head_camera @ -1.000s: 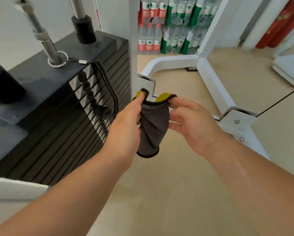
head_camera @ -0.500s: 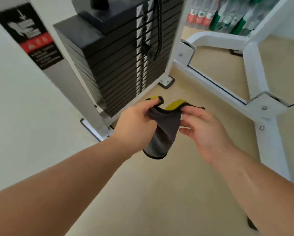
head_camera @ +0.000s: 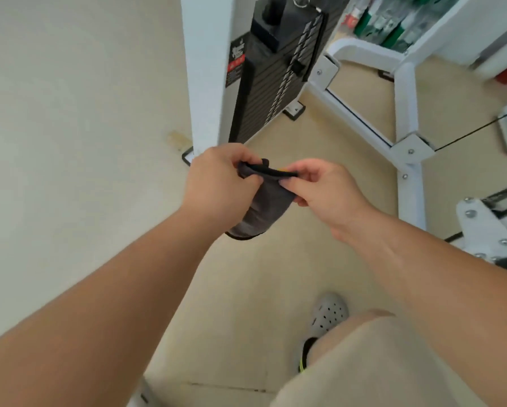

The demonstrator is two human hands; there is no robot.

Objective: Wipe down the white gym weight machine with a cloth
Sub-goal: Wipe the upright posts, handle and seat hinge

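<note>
A dark grey cloth (head_camera: 262, 207) with a black hem and a bit of yellow hangs between my hands in mid-air. My left hand (head_camera: 220, 183) grips its top left edge and my right hand (head_camera: 322, 186) pinches the top right edge. Behind them stands the white gym weight machine: a white upright post (head_camera: 208, 69), a black weight stack (head_camera: 278, 71) and white base beams (head_camera: 405, 104) on the floor. Neither the cloth nor my hands touch the machine.
A black cable (head_camera: 478, 130) runs right from a bolted white joint plate (head_camera: 410, 149). Another white bracket (head_camera: 481, 227) is at the right edge. My grey clog (head_camera: 327, 315) and knee are below. Green and red bottles (head_camera: 390, 22) stand at the top right. Beige floor lies underfoot.
The view has dropped and pulled back from the weight stack; the machine now sits farther off. My hands have drawn the cloth's top edge taut and level, hiding most of its yellow side.
</note>
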